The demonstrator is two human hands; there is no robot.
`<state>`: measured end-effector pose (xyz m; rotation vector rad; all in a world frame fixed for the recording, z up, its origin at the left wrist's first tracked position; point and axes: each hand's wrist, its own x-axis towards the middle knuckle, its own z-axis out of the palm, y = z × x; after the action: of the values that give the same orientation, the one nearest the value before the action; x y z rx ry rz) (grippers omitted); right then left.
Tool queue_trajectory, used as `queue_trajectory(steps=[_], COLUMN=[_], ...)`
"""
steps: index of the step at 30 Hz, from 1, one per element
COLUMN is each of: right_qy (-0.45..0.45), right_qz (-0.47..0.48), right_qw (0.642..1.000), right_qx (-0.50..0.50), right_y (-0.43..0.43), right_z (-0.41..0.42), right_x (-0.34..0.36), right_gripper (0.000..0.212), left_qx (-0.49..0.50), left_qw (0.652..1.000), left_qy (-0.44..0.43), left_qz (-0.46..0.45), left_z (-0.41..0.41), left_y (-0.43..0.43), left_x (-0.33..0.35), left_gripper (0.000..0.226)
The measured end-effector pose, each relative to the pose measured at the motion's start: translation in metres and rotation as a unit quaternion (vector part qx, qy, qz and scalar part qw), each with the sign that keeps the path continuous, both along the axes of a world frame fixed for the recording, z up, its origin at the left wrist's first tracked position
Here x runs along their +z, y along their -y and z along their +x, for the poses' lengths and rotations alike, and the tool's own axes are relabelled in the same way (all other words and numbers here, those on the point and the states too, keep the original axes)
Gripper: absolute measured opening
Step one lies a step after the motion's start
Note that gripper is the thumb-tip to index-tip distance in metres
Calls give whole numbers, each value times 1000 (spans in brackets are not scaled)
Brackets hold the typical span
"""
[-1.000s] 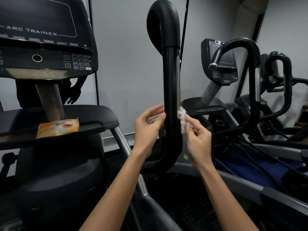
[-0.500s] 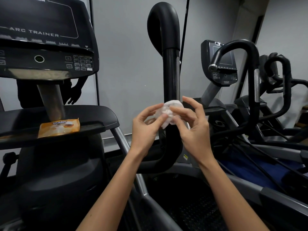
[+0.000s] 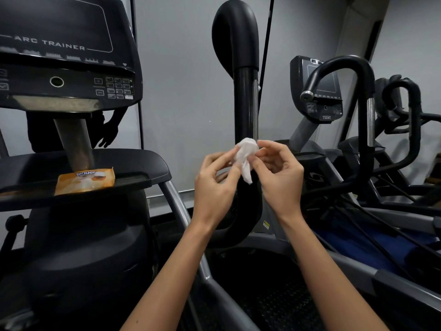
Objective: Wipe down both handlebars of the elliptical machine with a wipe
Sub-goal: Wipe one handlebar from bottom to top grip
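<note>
A: What's the biggest thing near the hands?

B: The elliptical machine's console (image 3: 66,56), marked ARC TRAINER, up and left of the left hand (image 3: 214,185); then the black handlebar (image 3: 245,103), upright directly behind both hands, its curved top well above them; a second machine (image 3: 317,91) stands beyond the right hand (image 3: 279,177).

A: And the hands themselves?

B: Both raised before the handlebar, close together; each pinches the wipe (image 3: 245,154) with curled fingertips, one from either side.

A: Anything smaller?

B: An orange wipes packet (image 3: 84,181) lies flat on the console shelf (image 3: 133,163), well left of the left hand; the wipe itself is white, bunched, held between the two hands, just before the handlebar; whether it touches the bar I cannot tell.
</note>
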<state>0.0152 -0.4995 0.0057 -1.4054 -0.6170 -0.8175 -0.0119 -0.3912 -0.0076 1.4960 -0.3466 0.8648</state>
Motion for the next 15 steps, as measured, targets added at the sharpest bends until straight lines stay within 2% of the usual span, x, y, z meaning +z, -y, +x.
queue_trajectory(steps=[2, 5, 7, 10, 15], right_qy=[-10, -14, -15, -27, -69], right_qz=[0, 5, 5, -22, -56], right_qw=[999, 997, 999, 999, 995], right_qx=[40, 75, 49, 12, 47], right_y=[3, 14, 21, 25, 20], right_z=[-2, -2, 0, 5, 17], right_x=[1, -2, -6, -8, -8], right_gripper=[29, 28, 31, 31, 33], left_qx=[-11, 59, 98, 96, 148], left_qw=[1000, 996, 993, 993, 971], left_qy=[20, 57, 61, 65, 148], left_qz=[11, 35, 36, 32, 117], left_z=[1, 14, 25, 34, 36], left_y=[-1, -6, -10, -12, -10], left_x=[-8, -10, -2, 14, -5], left_gripper=[36, 35, 27, 29, 23])
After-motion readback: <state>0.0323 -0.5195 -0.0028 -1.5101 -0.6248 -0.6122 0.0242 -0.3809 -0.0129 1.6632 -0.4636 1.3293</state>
